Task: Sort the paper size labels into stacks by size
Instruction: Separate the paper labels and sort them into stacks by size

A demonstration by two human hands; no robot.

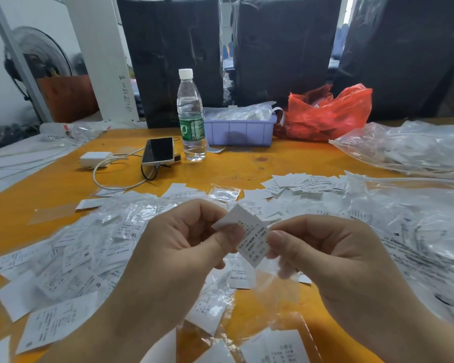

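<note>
Label (249, 237) pinched between left hand (178, 239) and right hand (325, 247); likely featherlight, floppy, best gripped at edges.

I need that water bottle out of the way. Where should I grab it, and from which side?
Grip the water bottle round its green-labelled middle, coming from the near right. It stands upright with a capped top; the phone lies close on its left and the purple tray sits just behind to the right, so that side looks freest.
</note>
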